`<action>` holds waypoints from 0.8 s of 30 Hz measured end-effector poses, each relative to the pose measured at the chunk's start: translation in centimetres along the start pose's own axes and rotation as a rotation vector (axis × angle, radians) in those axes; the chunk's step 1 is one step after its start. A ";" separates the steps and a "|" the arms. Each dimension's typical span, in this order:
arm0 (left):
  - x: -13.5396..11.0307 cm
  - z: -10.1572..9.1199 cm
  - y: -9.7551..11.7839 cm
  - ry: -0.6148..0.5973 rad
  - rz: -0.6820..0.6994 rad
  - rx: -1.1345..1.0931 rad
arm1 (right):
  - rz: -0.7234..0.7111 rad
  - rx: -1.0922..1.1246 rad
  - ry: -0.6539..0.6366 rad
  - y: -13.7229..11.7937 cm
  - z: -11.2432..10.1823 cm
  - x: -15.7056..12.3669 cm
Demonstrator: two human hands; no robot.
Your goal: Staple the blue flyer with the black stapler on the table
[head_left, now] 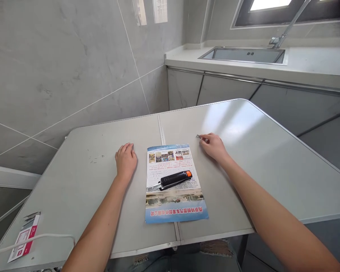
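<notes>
A sheet of printed paper (pixel 177 214), blue at both ends with photos and text, lies on the table. On it rests a black stapler (pixel 174 179) with an orange end at the right. Its metal magazine (pixel 154 187) sticks out to the left. Beyond the paper's right edge, my right hand (pixel 214 145) pinches a small strip of staples (pixel 197 136) between thumb and fingers, close to the tabletop. Left of the paper, my left hand (pixel 126 160) lies palm down on the table, fingers loosely bent, with nothing seen in it.
The pale folding table (pixel 238 189) has a seam down its middle. Several loose staples (pixel 98 156) are scattered at left. A red and white packet (pixel 24 238) sits near the left corner, crossed by a white cable (pixel 51 235). Behind stands a counter with a sink (pixel 243 60).
</notes>
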State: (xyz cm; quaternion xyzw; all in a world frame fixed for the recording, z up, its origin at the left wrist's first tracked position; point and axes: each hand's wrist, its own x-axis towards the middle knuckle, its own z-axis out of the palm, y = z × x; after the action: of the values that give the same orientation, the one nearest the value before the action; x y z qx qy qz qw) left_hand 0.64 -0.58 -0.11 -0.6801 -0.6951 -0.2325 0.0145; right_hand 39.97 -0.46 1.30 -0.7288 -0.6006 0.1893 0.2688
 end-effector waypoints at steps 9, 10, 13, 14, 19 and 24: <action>-0.1 -0.7 0.2 0.049 0.039 -0.080 | -0.139 0.055 -0.004 0.7 0.7 0.4; -0.1 -0.7 0.2 0.046 0.041 -0.080 | -0.148 0.063 0.000 0.7 0.7 0.4; 0.0 -0.5 0.3 0.038 0.040 -0.085 | -0.166 0.071 -0.002 0.7 0.7 0.3; 0.1 -0.5 0.3 0.037 0.038 -0.093 | -0.169 0.070 0.000 0.6 0.6 0.2; 0.0 -0.7 1.3 0.075 0.076 -0.241 | -0.346 0.190 0.021 -1.4 -0.5 -1.2; -0.9 -1.2 3.6 0.006 0.100 -0.495 | -0.827 0.497 -0.389 -4.5 -1.1 -4.1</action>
State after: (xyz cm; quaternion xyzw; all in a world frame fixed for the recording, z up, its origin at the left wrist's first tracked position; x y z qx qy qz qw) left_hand 3.78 -2.02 1.76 -0.6956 -0.5827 -0.3966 -0.1389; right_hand 36.30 -4.03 4.81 -0.2962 -0.8141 0.3361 0.3695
